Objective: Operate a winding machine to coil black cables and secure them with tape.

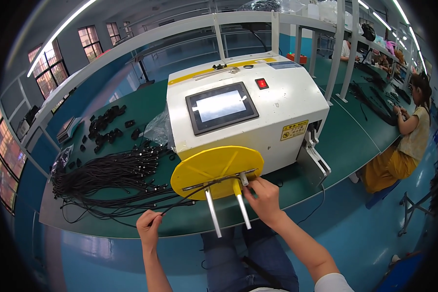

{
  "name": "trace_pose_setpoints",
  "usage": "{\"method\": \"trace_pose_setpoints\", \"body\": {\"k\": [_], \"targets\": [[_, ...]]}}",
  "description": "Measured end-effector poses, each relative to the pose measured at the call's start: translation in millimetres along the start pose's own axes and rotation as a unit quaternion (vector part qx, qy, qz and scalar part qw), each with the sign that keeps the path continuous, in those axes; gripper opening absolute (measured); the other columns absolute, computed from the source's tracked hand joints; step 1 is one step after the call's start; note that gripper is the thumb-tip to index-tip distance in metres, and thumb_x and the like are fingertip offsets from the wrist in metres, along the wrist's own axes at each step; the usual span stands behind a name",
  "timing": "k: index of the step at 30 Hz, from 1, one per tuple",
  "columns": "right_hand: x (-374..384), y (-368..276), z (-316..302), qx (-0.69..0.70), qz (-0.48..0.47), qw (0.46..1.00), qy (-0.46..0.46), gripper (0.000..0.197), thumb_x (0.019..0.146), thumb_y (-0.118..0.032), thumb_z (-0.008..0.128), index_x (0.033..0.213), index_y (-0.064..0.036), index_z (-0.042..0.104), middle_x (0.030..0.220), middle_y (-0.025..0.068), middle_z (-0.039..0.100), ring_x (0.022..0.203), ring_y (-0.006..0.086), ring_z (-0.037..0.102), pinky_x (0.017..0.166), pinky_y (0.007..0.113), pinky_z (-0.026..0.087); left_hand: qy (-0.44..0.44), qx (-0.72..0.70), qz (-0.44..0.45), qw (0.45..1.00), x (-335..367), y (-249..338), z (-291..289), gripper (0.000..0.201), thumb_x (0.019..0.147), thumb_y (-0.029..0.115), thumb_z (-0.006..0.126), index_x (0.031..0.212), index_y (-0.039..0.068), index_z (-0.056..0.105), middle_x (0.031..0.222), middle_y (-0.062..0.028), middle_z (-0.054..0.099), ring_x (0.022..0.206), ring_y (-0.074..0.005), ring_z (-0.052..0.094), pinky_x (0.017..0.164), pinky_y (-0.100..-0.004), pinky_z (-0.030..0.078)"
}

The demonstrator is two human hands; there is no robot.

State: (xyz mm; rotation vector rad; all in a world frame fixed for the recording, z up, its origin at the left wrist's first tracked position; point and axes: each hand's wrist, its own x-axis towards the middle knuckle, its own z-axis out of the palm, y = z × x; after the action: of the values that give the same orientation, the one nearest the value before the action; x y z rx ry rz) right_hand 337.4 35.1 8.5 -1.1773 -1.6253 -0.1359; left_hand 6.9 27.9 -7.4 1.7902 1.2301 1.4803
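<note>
Left grip is closed, thumb against curled fingers, on a black cable that slants up across the yellow disc. Right grip bends in at the short grey peg; how tightly, and whether on peg or cable, I cannot tell. No full loop shows around the metal posts, so winding seems barely begun. Left of the white machine, loose cables lie uncoiled on the green desk, apparently left to do.
</note>
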Motion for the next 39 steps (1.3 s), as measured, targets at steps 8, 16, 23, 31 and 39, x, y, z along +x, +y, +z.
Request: {"method": "trace_pose_setpoints", "body": {"k": [8,16,23,31,39], "targets": [[1.5,3.6,-1.5,-0.001,0.003,1.0,-0.019,0.013,0.07,-0.003,0.07,0.071,-0.0029,0.057,0.067,0.0091,0.056,0.06,0.0274,0.057,0.052,0.036,0.044,-0.003,0.008,-0.003,1.0,5.0,4.2,1.5,0.007,0.082,0.0,0.061,0.082,-0.005,0.065,0.069,-0.0015,0.051,0.06,-0.0073,0.043,0.053,-0.0218,0.032],[6.3,3.4,-4.8,-0.004,-0.002,1.0,-0.017,0.015,0.071,-0.005,0.071,0.069,-0.0037,0.056,0.066,0.0093,0.054,0.06,0.0273,0.056,0.052,0.037,0.044,-0.02,0.011,0.001,1.0,-3.9,-7.5,-0.1,0.006,0.078,-0.003,0.063,0.084,-0.005,0.066,0.066,-0.0036,0.052,0.06,-0.0101,0.047,0.053,-0.0227,0.033],[6.4,6.8,-13.0,-0.016,-0.016,0.998,-0.057,0.014,0.071,-0.006,0.072,0.073,-0.0026,0.058,0.066,0.009,0.056,0.061,0.0271,0.057,0.053,0.036,0.045,-0.03,0.01,-0.019,0.999,-4.0,-6.2,-0.6,0.006,0.077,-0.002,0.065,0.083,-0.004,0.067,0.066,-0.0036,0.053,0.061,-0.0103,0.048,0.054,-0.0227,0.034],[-3.2,20.5,-35.3,0.005,0.005,0.998,-0.055,0.015,0.074,-0.006,0.07,0.085,0.0002,0.062,0.073,0.0111,0.061,0.065,0.027,0.059,0.057,0.034,0.047,-0.033,0.002,-0.017,0.999,-4.2,-3.4,-2.1,0.006,0.078,-0.001,0.064,0.082,-0.004,0.067,0.066,-0.0033,0.054,0.06,-0.0102,0.048,0.054,-0.0227,0.034],[-13.8,29.8,-38.8,0.0,0.026,0.998,-0.053,0.013,0.077,-0.003,0.066,0.089,0.0013,0.063,0.074,0.0123,0.061,0.066,0.0275,0.06,0.058,0.033,0.047,-0.031,0.0,-0.016,0.999,-7.2,3.1,-4.8,0.007,0.075,-0.003,0.066,0.082,-0.003,0.068,0.065,-0.0036,0.054,0.06,-0.0109,0.048,0.053,-0.0236,0.034]]}}
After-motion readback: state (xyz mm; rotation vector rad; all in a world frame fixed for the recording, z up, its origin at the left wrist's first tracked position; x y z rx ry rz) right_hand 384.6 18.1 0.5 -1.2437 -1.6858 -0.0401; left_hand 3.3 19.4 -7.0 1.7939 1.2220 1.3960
